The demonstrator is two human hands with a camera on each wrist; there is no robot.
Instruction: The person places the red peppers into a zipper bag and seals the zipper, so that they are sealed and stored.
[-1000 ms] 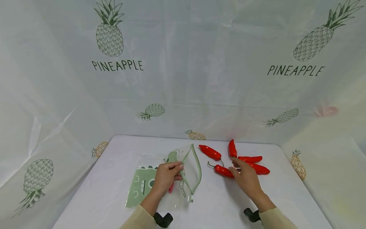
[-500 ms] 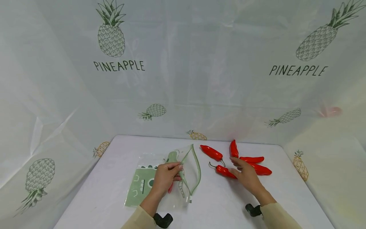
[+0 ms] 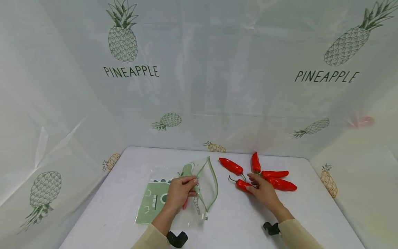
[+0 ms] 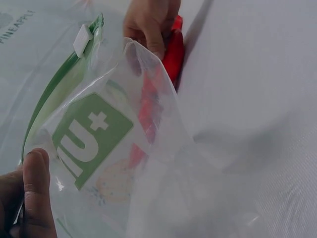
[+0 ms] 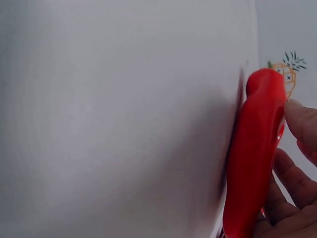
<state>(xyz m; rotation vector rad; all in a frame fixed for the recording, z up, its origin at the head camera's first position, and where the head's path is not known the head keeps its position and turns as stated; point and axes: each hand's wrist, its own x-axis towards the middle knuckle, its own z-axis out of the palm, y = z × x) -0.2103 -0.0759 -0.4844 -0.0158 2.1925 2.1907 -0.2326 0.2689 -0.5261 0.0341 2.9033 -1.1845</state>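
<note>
My left hand (image 3: 181, 190) pinches the edge of a clear zip bag (image 3: 149, 207) with green cartoon print; its green-rimmed mouth gapes to the right. Through the plastic a red chilli pepper (image 3: 185, 203) shows below my fingers. In the left wrist view my thumb (image 4: 37, 183) lies on the bag's edge, beside a white slider (image 4: 82, 40). My right hand (image 3: 264, 192) is over a red chilli pepper (image 3: 241, 185) lying on the table, fingers loosely bent and spread. In the right wrist view that pepper (image 5: 252, 153) partly hides the fingers; firm contact is unclear.
Several other red chilli peppers lie near the right hand: one at the upper left (image 3: 231, 166), one pointing away (image 3: 255, 162), two on the right (image 3: 281, 184). The white table (image 3: 109, 207) ends at a pineapple-print cloth (image 3: 199, 86).
The right hand has shifted slightly left over the nearest pepper, uncovering more of the peppers on its right. The left hand and bag hold almost still. The view has drifted a little.
</note>
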